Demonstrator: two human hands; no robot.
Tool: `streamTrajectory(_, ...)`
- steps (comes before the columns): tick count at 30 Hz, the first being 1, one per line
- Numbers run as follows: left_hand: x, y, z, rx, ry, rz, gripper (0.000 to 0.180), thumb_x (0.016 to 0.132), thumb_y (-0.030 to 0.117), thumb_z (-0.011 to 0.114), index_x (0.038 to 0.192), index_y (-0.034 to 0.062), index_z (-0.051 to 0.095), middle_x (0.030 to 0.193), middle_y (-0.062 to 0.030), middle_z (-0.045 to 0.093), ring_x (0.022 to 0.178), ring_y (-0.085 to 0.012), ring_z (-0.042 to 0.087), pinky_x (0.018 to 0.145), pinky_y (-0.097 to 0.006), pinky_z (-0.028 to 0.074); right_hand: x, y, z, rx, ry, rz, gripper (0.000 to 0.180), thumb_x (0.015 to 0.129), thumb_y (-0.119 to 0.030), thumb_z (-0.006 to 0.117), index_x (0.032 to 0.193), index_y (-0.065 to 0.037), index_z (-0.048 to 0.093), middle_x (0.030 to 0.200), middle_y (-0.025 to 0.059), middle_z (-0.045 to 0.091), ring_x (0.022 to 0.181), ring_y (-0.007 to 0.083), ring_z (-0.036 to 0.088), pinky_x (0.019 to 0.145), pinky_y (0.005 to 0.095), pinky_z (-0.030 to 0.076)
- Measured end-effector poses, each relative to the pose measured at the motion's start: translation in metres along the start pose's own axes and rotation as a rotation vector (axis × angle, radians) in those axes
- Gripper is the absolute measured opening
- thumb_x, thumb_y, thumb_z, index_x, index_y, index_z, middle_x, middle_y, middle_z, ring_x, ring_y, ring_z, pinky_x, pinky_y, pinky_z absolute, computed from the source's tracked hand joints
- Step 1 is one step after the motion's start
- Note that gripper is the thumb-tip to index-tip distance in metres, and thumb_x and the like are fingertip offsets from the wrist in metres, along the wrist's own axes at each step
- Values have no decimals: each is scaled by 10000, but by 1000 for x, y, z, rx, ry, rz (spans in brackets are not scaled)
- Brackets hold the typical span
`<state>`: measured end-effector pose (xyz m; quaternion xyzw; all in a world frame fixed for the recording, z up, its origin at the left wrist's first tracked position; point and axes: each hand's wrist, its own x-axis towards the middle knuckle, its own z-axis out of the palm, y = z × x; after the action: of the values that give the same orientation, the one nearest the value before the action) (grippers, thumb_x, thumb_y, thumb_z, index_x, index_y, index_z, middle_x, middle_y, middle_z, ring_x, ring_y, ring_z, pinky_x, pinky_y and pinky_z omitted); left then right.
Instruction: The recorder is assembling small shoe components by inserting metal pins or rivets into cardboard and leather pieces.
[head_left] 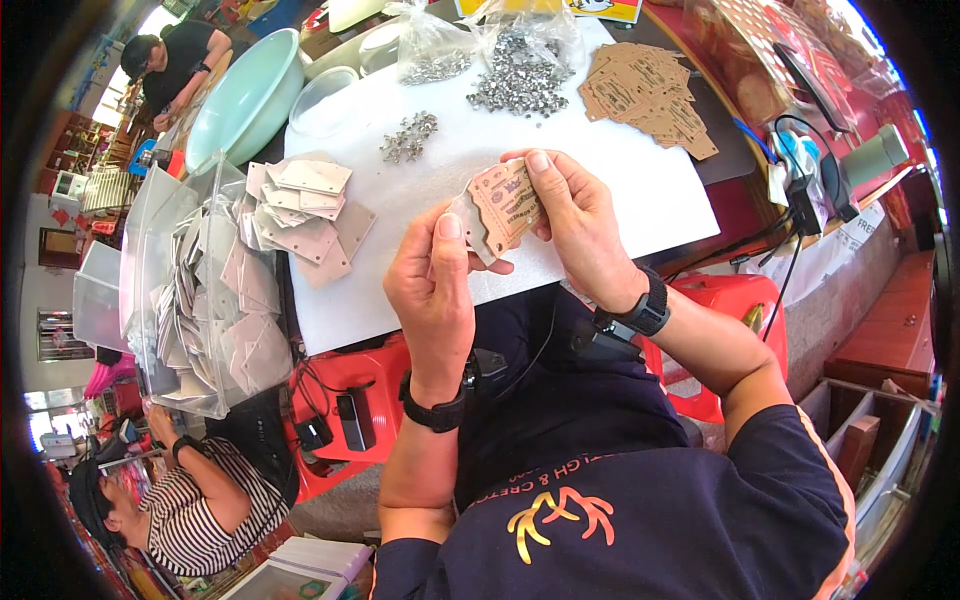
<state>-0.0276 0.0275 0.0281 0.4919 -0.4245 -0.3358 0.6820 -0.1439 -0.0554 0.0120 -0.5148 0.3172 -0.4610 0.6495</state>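
Above the near part of a white foam-like sheet (640,205), both hands hold a brown printed card (510,205) with a wavy edge, tilted. A pale layer shows along its left side; whether it is a separate piece I cannot tell. My left hand (435,290) pinches the left end, thumb on top. My right hand (578,215) grips the upper right corner, thumb on the face and fingers behind. Left of them lies a heap of pale cards (312,205). Farther off are a small pile of shiny metal pieces (408,138) and a larger metal pile (520,80).
More brown cards (640,90) are heaped at the far right. A clear bin (205,340) of pale cards stands left, near a teal basin (245,105). Plastic bags (436,50) sit at the back. Red stools (365,400) flank me; two people work at left.
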Motion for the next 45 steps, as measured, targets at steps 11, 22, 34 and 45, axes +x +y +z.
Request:
streamTrajectory(11,-5,-5,14,-70,40,45,305,1032,216,465,1143,-50,564,1006,-124,663,799,-140,615,669,-271,502,-1,1,5,40,35,-28,286,1049,-287,461,1104,-54,617,841,-34,619,628,2,418,543,169,350)
streamTrajectory(22,-4,-3,7,-53,25,-42,264,1032,222,485,1165,8,563,944,-65,653,702,-93,555,561,-226,417,-5,-4,6,75,-1,-9,302,1046,-305,465,1047,-41,611,767,-34,570,596,18,415,534,179,347)
streamTrajectory(34,2,2,1,-55,-58,-22,273,1039,202,451,1202,5,549,978,-62,642,724,-99,545,592,-239,417,-6,-7,0,62,-159,44,373,1037,-365,477,988,-39,652,674,-58,523,584,12,396,502,195,330)
streamTrajectory(45,4,6,10,-77,-64,-29,304,1065,224,380,1164,-4,555,903,-41,623,665,-74,498,571,-210,389,-12,-2,4,113,-95,-23,381,1058,-344,418,1003,-34,633,662,-50,494,572,25,393,502,201,343)
